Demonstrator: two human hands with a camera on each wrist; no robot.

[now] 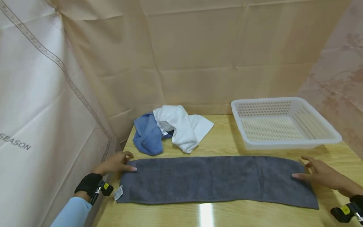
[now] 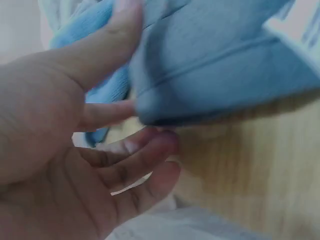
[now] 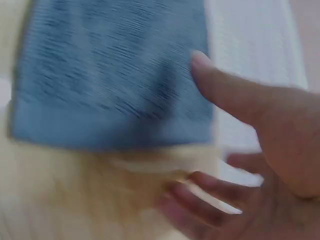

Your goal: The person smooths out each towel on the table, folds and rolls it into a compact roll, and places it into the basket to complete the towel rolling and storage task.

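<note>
A long dark grey towel (image 1: 204,179) lies folded into a strip across the table, with a white label (image 1: 118,192) at its left end. At that end my left hand (image 1: 117,162) has its thumb over the towel's corner. Its other fingers (image 2: 137,165) are spread and loosely bent beside the edge, in the left wrist view. Over the opposite end is my right hand (image 1: 320,171), thumb above the cloth and casting a shadow on it. Its remaining fingers (image 3: 215,185) are loosely bent beyond the towel's end, with nothing gripped.
Behind the towel, a crumpled blue towel (image 1: 147,135) lies partly under a white towel (image 1: 181,126). A white plastic basket (image 1: 286,144) with slotted walls stands at the back right of the wooden table (image 1: 158,216). Hanging cloth (image 1: 193,56) encloses the back and sides.
</note>
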